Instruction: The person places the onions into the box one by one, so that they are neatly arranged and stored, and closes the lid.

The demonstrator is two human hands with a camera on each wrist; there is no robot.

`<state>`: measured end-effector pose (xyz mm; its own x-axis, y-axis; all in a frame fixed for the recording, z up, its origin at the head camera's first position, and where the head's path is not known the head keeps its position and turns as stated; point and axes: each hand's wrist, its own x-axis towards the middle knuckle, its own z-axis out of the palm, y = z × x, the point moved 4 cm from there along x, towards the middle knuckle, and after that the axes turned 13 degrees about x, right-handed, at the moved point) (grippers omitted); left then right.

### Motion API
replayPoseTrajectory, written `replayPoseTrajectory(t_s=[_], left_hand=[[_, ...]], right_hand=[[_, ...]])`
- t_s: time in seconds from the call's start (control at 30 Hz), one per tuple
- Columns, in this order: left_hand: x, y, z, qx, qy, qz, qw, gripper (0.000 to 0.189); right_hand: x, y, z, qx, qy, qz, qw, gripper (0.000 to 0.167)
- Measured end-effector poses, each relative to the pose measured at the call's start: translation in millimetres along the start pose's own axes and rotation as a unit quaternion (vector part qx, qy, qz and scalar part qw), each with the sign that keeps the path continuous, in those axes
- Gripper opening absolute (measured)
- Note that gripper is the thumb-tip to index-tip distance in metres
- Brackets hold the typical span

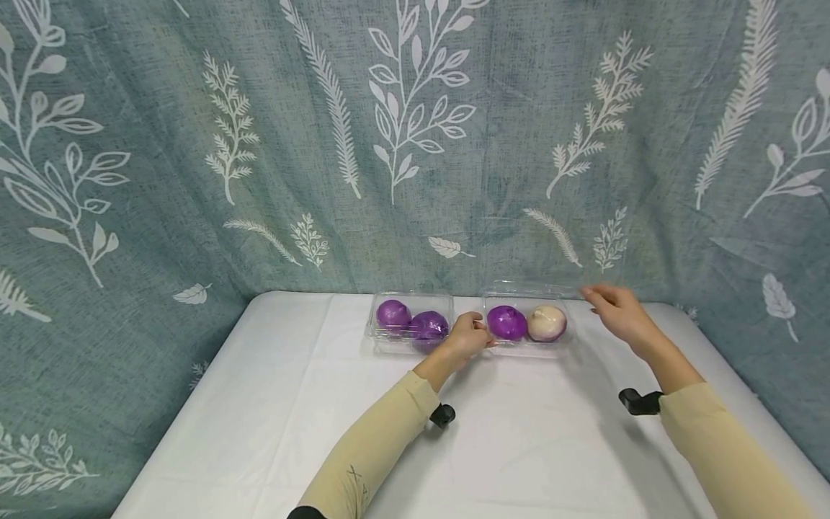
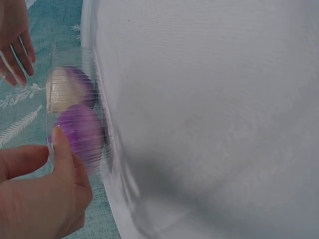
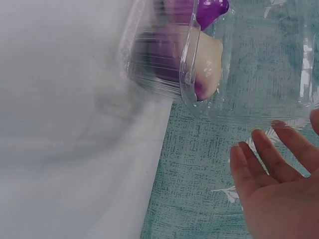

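Observation:
My left hand [image 1: 468,336] pinches the left side of a clear plastic clamshell container [image 2: 75,55], thumb at the rim and forefinger on the ribbed wall. Inside sit a glossy purple onion [image 1: 506,322] and a pale onion [image 1: 547,323] with purple at its base. The container's clear lid [image 3: 264,74] stands raised at the back. By the lid's right corner is my right hand [image 1: 619,311], its fingers loosely extended; whether the fingertips touch the lid is hard to tell.
A second clear clamshell container [image 1: 372,328] with two purple onions [image 1: 393,315] stands left of my left hand. Both containers sit near the far edge of the white-covered table [image 1: 259,404]. A green leaf-patterned cloth [image 1: 402,238] hangs directly behind.

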<state>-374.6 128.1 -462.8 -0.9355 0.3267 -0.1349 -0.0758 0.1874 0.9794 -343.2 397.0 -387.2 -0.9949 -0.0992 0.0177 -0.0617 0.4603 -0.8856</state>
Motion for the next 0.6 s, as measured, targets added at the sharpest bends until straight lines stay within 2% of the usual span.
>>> replayPoseTrajectory(t_s=[0.33,0.47,0.6], left_hand=[[-4.7,0.7,0.4,0.021,0.005,-0.021,0.9996,0.066],[-10.3,1.7,-1.1,0.063,0.001,-0.027,0.9976,0.069],[-15.8,1.3,-1.5,0.095,-0.016,-0.030,0.9949,0.080]], right_hand=[[-16.4,3.5,6.7,-0.044,-0.007,-0.010,0.9990,0.053],[-19.0,8.6,11.4,-0.053,-0.006,-0.015,0.9984,0.054],[-21.5,14.6,15.1,-0.053,-0.007,-0.009,0.9985,0.058]])
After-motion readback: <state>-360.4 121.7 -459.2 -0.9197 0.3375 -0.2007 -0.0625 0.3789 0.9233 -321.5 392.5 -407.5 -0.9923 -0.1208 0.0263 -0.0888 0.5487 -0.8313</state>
